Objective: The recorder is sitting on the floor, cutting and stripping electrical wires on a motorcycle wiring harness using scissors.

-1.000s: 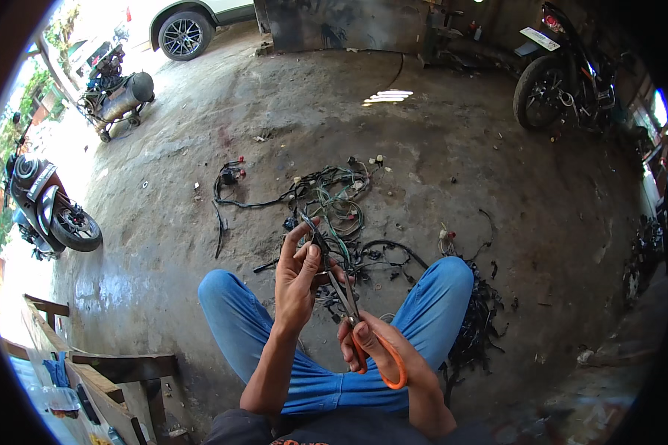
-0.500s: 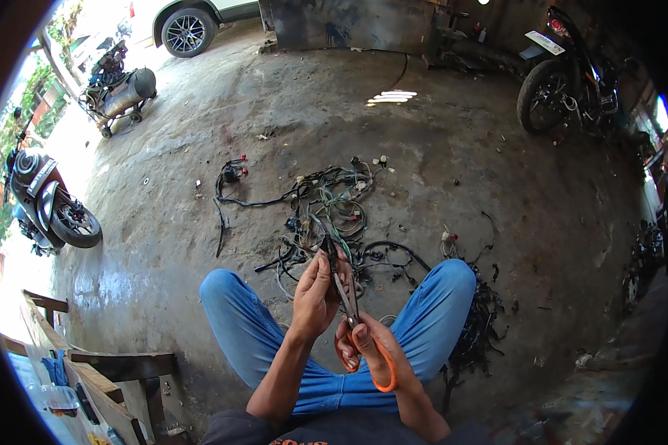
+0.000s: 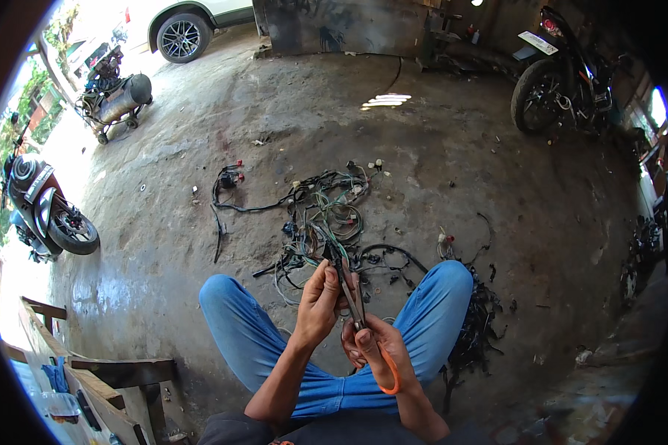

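Note:
My left hand (image 3: 318,300) is closed on a dark length of wiring (image 3: 332,252), thumb uppermost. My right hand (image 3: 371,348) grips the orange-handled scissors (image 3: 390,371), whose long metal blades point upward against the wiring at my left fingers. A tangled wiring harness (image 3: 289,194), with black and green wires and small white and red connectors, lies on the concrete floor beyond my hands. My knees (image 3: 445,285) in blue jeans flank both hands. A heap of black scraps (image 3: 475,337) lies beside my right knee.
A scooter (image 3: 48,208) and a wheeled compressor (image 3: 122,100) stand at left. A white car (image 3: 182,33) and metal panel (image 3: 341,26) are at the back, a motorbike (image 3: 553,89) at back right. A wooden bench (image 3: 104,386) is at lower left. The floor (image 3: 560,222) is rough, stained concrete.
My left hand has moved down and right along the wiring, its raised fingers now curled in. My right hand has shifted slightly, bringing the scissors more upright beside the wiring.

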Motion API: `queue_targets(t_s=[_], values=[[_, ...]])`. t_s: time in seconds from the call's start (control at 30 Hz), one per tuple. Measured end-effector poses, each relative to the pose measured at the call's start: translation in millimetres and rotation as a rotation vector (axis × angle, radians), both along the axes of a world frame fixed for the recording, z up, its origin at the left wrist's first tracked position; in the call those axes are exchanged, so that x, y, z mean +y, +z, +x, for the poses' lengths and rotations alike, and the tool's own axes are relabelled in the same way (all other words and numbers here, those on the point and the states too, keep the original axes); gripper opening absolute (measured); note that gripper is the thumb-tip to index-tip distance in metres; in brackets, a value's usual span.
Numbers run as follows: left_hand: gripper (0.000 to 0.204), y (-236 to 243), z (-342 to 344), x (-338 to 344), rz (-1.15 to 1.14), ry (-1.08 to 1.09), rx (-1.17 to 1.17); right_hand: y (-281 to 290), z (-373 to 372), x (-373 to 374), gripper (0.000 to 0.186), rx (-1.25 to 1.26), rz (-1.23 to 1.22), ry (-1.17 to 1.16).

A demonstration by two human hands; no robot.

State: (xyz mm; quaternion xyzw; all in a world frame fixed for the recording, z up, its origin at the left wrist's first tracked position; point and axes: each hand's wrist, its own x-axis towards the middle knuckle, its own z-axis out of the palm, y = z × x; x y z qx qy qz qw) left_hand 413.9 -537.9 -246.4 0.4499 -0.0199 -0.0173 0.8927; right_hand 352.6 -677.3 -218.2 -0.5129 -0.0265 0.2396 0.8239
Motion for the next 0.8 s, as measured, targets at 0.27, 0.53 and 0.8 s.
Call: queue_targets(t_s=[0.27, 0.53, 0.8], values=[[0.032, 4.5, -0.2, -7.6, 0.054, 0.071, -0.054, 1.6, 2.2, 1.8, 0.042, 0.022, 0.032, -0.042], [0.032, 10.3, -2.4, -6.9, 0.122, 0.051, -0.070, 6.3, 3.0, -2.6, 0.045, -0.002, 0.023, -0.028], [0.043, 1.3, 6.9, 9.3, 0.277, -0.063, -0.145, 5.4, -0.4, -7.4, 0.045, 0.007, 0.008, -0.041]])
